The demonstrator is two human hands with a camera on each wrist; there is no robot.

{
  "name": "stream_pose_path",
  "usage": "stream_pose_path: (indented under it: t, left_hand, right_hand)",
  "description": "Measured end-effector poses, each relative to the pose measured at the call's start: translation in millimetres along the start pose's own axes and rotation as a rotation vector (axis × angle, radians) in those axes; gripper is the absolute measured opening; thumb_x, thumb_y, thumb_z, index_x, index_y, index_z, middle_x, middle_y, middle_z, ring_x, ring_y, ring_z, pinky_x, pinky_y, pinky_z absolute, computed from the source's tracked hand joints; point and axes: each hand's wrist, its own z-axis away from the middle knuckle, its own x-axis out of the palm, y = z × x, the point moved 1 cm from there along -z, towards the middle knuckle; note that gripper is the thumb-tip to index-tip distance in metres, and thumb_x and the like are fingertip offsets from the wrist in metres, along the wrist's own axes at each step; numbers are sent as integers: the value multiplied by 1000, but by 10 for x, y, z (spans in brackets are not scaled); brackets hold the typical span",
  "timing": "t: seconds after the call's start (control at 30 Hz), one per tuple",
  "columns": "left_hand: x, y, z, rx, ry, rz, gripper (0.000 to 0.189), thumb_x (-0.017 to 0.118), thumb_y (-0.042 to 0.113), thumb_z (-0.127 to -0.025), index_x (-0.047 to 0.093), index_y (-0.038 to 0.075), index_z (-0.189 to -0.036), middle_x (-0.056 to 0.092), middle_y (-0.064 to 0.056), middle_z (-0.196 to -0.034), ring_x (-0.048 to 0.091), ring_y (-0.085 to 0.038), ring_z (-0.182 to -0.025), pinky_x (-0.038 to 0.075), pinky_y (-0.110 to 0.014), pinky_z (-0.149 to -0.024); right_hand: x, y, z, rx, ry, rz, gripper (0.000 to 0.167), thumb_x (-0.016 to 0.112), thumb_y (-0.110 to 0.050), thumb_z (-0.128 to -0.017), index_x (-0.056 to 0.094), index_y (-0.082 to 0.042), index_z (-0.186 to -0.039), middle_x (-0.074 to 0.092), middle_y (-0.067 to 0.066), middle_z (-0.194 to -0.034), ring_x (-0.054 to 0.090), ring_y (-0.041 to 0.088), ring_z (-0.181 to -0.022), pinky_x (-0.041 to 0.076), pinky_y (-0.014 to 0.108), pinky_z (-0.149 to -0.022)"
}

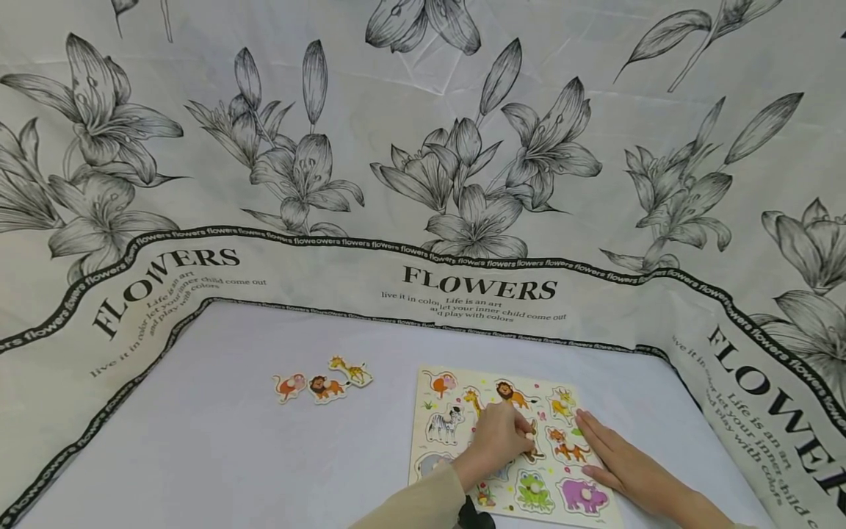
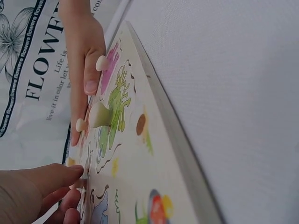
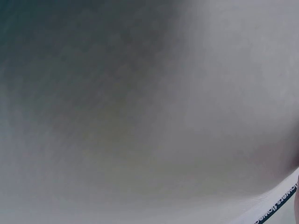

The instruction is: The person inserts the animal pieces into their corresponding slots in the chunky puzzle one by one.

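A wooden animal puzzle board (image 1: 502, 507) lies flat on the table. Over its middle, my left hand (image 1: 496, 441) pinches at a brown animal puzzle piece (image 1: 532, 450), largely covered by the fingers. In the left wrist view the thumb and curled fingers of the left hand (image 2: 46, 191) meet low at the board's surface; the knob between them is hidden. With fingers straight, my right hand (image 1: 628, 470) rests along the board's right edge, beside the orange striped animal piece (image 1: 568, 446) and the purple hippo piece (image 1: 584, 497). The green frog piece (image 2: 114, 109) has a pale round knob.
Left of the board, a monkey piece (image 1: 289, 387), a lion piece (image 1: 327, 389) and a giraffe piece (image 1: 352, 372) lie loose on the white tablecloth (image 1: 264, 463). A flower-printed cloth (image 1: 344, 279) rises behind and at both sides. The right wrist view is mostly blurred grey.
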Motion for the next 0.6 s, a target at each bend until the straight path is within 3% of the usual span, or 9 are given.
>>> stream_pose_path:
  t: [0.37, 0.6]
  left_hand:
    - [-36, -32, 17, -20, -34, 57, 13, 82, 7, -71, 76, 9, -83, 63, 7, -63, 45, 5, -53, 39, -12, -52]
    - [-84, -83, 33, 14, -41, 64, 15, 83, 12, -71, 77, 12, -85, 69, 4, -74, 50, 6, -60, 43, -12, -58]
  right_hand:
    - [34, 19, 0, -7, 7, 12, 72, 57, -40, -94, 30, -4, -149, 33, 13, -154, -11, -23, -134, -6, -5, -100]
    - [31, 26, 10, -21, 18, 11, 72, 58, -38, -93, 29, -4, -150, 33, 15, -154, -10, -23, -134, -4, -5, -100]
